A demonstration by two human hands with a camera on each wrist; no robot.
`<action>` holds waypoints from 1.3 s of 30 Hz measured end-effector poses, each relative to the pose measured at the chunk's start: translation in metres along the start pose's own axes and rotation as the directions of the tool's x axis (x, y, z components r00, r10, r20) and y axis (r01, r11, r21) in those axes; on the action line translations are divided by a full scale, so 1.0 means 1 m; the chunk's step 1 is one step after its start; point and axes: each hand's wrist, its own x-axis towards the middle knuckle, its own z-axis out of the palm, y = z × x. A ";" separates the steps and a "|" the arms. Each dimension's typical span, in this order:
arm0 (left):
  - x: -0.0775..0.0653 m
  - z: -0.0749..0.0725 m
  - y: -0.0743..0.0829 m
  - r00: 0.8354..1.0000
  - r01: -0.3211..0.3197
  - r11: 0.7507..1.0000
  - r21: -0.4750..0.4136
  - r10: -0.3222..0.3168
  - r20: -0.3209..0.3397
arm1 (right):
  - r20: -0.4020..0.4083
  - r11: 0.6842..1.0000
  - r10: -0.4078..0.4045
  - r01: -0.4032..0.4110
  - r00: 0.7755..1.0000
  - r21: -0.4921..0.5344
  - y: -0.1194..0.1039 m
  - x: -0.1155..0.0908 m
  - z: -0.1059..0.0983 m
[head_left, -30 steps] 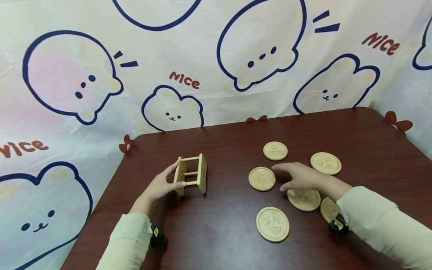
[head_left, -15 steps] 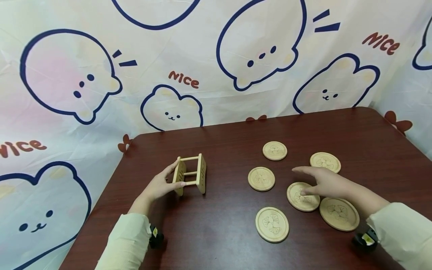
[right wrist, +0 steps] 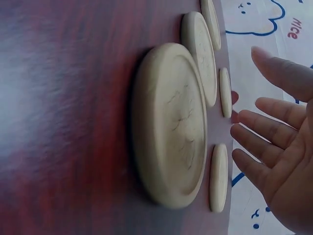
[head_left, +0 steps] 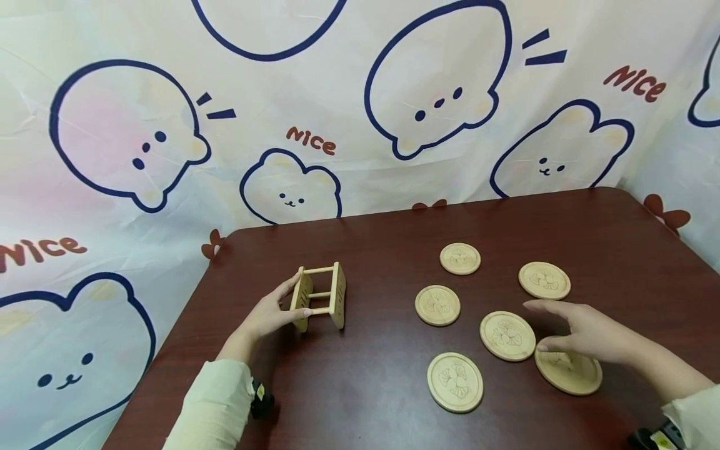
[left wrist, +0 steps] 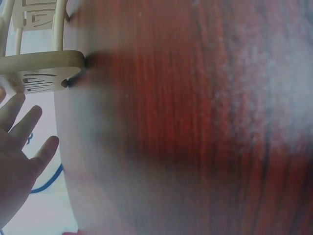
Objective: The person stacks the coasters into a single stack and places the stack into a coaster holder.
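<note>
My left hand (head_left: 267,319) grips the left side panel of a small wooden coaster holder (head_left: 337,296), with the thumb at its front rod and a finger at the back top corner. The holder stands on the table with its slotted panels joined by rods. My right hand (head_left: 599,332) hovers over the nearest right round wooden coaster (head_left: 579,379), fingers extended and nothing held. In the right wrist view a gap shows between this hand and the large coaster (right wrist: 168,127). To its left lies another coaster (head_left: 507,336), engraved with a leaf pattern.
More coasters lie flat and spread out: one at the front (head_left: 455,382), one at mid-table (head_left: 437,305), one at the back (head_left: 460,259) and one at the right (head_left: 544,280). The dark wooden table (head_left: 371,369) meets a cartoon-printed cloth (head_left: 360,181) behind.
My right hand has moved right and toward me, from beside the mid-table coaster to over the nearest right one. My left hand and the holder keep their place; the view has tilted slightly.
</note>
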 end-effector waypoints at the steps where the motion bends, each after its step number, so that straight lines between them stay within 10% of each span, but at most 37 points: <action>1: 0.000 0.000 0.000 1.000 -0.003 1.000 0.003 0.003 -0.001 | -0.019 1.000 -0.003 0.003 1.000 -0.007 0.002 -0.003 0.001; 25: -0.001 0.002 -0.004 1.000 -0.015 1.000 -0.001 0.015 -0.017 | -0.217 0.999 -0.041 0.045 0.975 0.014 0.038 -0.051 0.028; 39: 0.000 0.002 -0.004 1.000 -0.012 1.000 0.002 0.012 -0.017 | -0.195 0.971 -0.133 0.167 0.972 0.168 0.044 -0.057 0.041</action>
